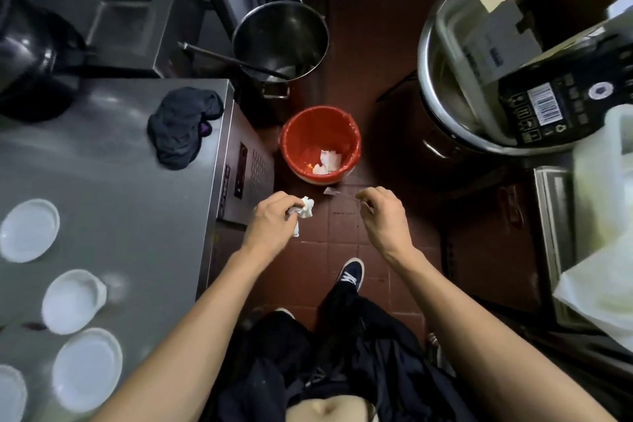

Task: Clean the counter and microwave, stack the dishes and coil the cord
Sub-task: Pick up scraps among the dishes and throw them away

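Standing over the red floor tiles, left hand [270,221] is curled tight around a crumpled white paper wad [305,212], right hand [383,216] pinching a thin clear scrap [337,192] between its fingertips. White dishes [72,301] sit spread out, unstacked, on the steel counter [113,188] to the left, with a dark rag [183,127] further up it. Just past both hands there's a red bin [321,144] with paper already inside, and a big metal pot [279,41] beyond that
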### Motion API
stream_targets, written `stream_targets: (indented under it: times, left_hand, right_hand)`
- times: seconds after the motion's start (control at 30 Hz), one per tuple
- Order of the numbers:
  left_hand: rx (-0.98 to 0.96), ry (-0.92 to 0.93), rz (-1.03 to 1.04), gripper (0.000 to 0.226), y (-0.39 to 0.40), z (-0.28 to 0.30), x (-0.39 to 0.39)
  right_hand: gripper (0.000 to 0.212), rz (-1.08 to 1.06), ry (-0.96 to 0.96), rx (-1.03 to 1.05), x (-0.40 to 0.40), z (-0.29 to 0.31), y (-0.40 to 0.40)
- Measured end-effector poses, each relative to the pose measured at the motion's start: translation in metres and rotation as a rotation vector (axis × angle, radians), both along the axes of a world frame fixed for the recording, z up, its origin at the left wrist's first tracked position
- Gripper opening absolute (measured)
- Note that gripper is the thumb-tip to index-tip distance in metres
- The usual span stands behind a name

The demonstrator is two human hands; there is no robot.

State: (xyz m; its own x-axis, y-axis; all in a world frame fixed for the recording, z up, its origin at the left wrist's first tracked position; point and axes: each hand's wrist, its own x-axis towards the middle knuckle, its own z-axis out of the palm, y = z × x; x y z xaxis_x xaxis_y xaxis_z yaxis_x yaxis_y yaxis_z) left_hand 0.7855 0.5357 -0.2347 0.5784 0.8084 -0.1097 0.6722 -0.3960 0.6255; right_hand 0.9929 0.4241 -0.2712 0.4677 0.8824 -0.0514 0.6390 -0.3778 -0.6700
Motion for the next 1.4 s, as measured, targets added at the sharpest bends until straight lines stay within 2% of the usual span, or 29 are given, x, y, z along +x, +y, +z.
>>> stream_targets:
  times: [0.33,0.5,0.8,1.0,1.23,1.4]
  left_hand:
    - [0.029,0.056,0.065,0.019,0.058,-0.015,0.042]
    - [-0.032,0.016,0.131,0.022,0.096,-0.029,0.054]
    - [-0.169,-0.068,0.252,0.029,0.182,-0.072,0.065]
    - [-0.226,-0.017,0.224,0.031,0.222,-0.095,0.075]
    - [-0.277,0.056,0.259,0.027,0.247,-0.133,0.098]
    - [-0.338,0.113,0.305,0.027,0.259,-0.182,0.122]
  right_hand:
    - [0.017,0.050,0.005,-0.042,0.045,-0.004,0.062]
    - [0.018,0.088,-0.010,-0.094,0.053,-0.006,0.107]
    - [0.021,0.128,-0.012,-0.320,0.064,-0.026,0.189]
    - [0.022,0.032,0.054,-0.308,0.068,-0.043,0.235]
    - [0.022,-0.018,0.128,-0.389,0.088,-0.101,0.262]
    - [0.024,-0.005,0.185,-0.441,0.111,-0.159,0.277]
